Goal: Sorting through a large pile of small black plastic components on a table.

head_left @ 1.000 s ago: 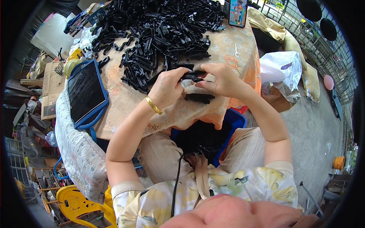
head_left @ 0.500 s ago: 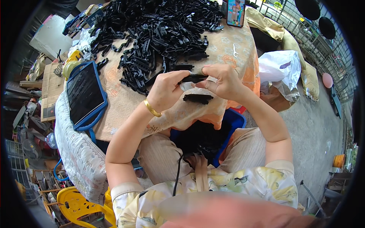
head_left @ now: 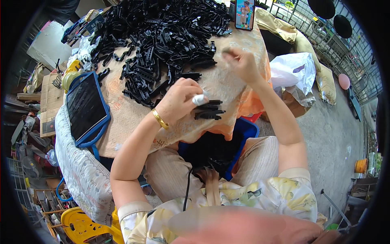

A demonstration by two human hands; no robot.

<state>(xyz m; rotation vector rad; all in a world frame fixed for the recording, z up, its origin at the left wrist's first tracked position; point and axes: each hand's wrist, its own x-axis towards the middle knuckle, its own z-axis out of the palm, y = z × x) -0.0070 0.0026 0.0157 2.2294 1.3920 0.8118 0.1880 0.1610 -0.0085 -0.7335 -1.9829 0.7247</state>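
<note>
My left hand (head_left: 178, 99), with a gold bangle at the wrist and a white wrap on one digit, is low over the cloth-covered table. Its bent fingers close on the left end of a slim black plastic clip (head_left: 214, 103). Just in front of that lies another black clip piece (head_left: 210, 114). Farther right, my right hand (head_left: 245, 67) is raised above the cloth; motion smears its curled fingertips, so I cannot make out anything in them. One more black piece (head_left: 191, 76) lies beyond my left knuckles, beside a big heap of similar black parts (head_left: 162, 40).
A phone (head_left: 245, 15) stands upright at the far edge. At the left, a blue-framed dark tablet-like panel (head_left: 87, 107) leans on the table. A blue bin (head_left: 251, 128) holding black pieces is between my knees. Plastic bags (head_left: 294, 69) lie to the right.
My hands have parted: the right moved up and away, while the left lowered the black clip they both held to beside the front piece. The view shifted slightly.
</note>
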